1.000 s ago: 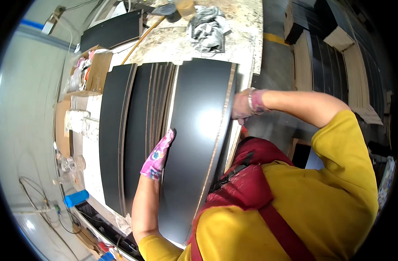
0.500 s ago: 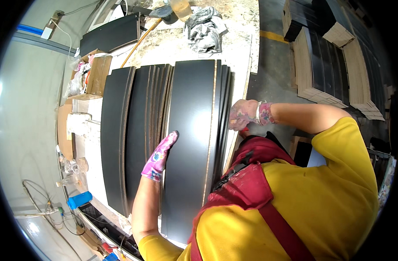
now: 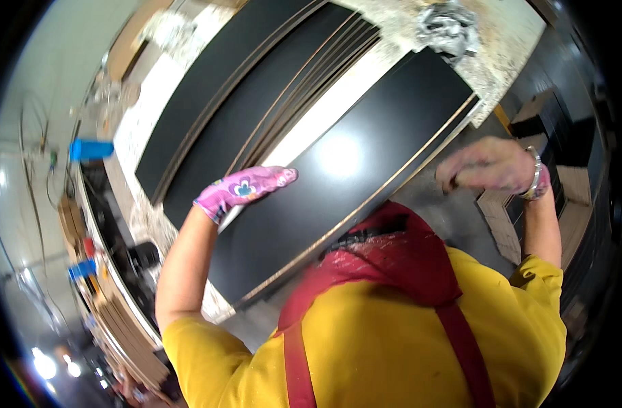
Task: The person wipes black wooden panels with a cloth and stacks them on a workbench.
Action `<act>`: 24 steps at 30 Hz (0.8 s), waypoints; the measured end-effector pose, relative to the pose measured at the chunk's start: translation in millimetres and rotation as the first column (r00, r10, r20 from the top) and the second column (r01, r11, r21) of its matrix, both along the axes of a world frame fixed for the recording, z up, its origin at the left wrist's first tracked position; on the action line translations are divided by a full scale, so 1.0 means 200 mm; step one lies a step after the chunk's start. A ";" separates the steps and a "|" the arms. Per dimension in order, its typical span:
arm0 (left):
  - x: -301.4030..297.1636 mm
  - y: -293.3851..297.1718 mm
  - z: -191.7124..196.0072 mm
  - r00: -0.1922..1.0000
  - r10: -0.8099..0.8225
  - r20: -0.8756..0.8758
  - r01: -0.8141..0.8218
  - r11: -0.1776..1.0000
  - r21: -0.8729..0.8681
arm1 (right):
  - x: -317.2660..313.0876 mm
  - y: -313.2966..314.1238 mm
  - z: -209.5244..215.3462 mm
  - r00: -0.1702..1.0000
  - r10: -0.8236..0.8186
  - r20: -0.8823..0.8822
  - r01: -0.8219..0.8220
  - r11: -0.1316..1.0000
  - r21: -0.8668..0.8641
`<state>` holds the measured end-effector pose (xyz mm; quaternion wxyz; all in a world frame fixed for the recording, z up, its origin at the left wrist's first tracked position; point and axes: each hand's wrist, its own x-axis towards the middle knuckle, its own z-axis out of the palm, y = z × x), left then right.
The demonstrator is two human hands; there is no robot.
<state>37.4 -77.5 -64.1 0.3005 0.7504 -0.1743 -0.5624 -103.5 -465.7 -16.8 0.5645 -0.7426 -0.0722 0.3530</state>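
A long black board (image 3: 352, 156) with a raw brown edge lies slantwise across the near side of the worktable, a bright glare on its face. My left hand (image 3: 246, 187), in a pink flowered glove, rests flat across the board's far edge, its fingers stretched out. To the right of the board my right hand (image 3: 484, 166), in a stained glove with a bracelet at the wrist, hangs in the air. Its fingers are extended and slightly blurred, with nothing visible in them. Beyond the board, several more black boards (image 3: 270, 88) lie in stacks.
A crumpled grey cloth (image 3: 449, 30) lies at the table's far right. A blue cylindrical object (image 3: 91, 149) is at the left edge. Stacked panels (image 3: 501, 224) stand on the floor at right, and brown cardboard pieces (image 3: 127, 340) at lower left.
The view has turned, so the boards now slant. The near board no longer shows other boards stacked along its right side. My right hand has left the boards' edge and moved right.
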 end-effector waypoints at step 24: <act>-1.56 0.27 -0.62 -0.622 0.747 0.236 -0.651 -0.325 -0.686 | 0.83 1.60 -0.52 0.380 0.895 0.232 -0.839 0.439 -0.321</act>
